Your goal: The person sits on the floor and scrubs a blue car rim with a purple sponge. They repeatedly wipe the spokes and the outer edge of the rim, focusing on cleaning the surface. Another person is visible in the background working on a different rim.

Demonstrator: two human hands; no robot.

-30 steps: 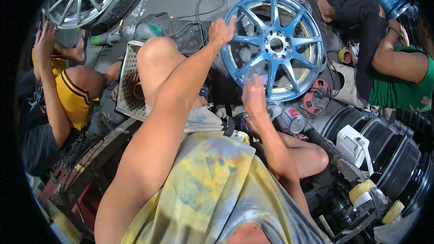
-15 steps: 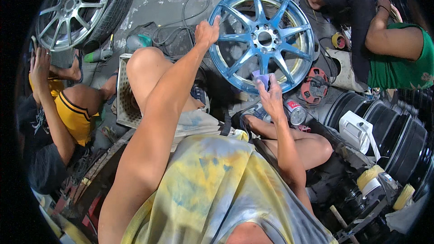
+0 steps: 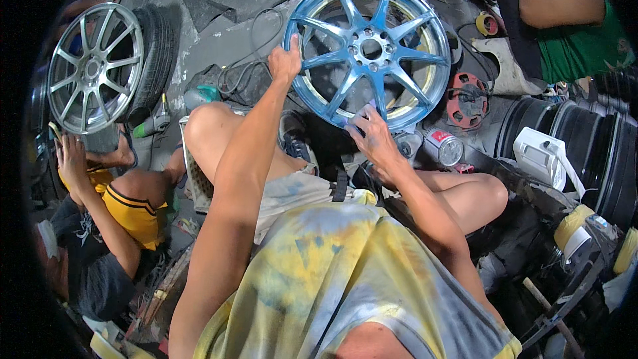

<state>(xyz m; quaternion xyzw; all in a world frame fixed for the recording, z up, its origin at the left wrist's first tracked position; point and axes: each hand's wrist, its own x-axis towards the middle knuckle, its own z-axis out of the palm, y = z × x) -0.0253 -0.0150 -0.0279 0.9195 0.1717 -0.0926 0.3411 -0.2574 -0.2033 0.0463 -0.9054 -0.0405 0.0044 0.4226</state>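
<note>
A blue multi-spoke wheel rim (image 3: 403, 52) is propped in front of my knees, its face toward me. My left hand (image 3: 286, 62) is closed on the rim's left edge, the thumb lying along the outer lip. Pinched in my right hand (image 3: 375, 135) is a light-purple piece of sandpaper (image 3: 363, 113), pressed against the lower edge of the rim near a spoke end. The fingers cover most of the sandpaper.
On the left, a person in yellow shorts (image 3: 136, 207) sits by a silver wheel rim (image 3: 92, 96) and a tyre (image 3: 154, 60). Another person in a green shirt (image 3: 578, 40) is at upper right. A red reel (image 3: 467, 100), a can (image 3: 444, 148) and black rims (image 3: 551, 119) lie rightward.
My right hand has moved the sandpaper off a lower spoke, outward to the rim's bottom edge. My left hand keeps its hold. The whole view has shifted and turned slightly.
</note>
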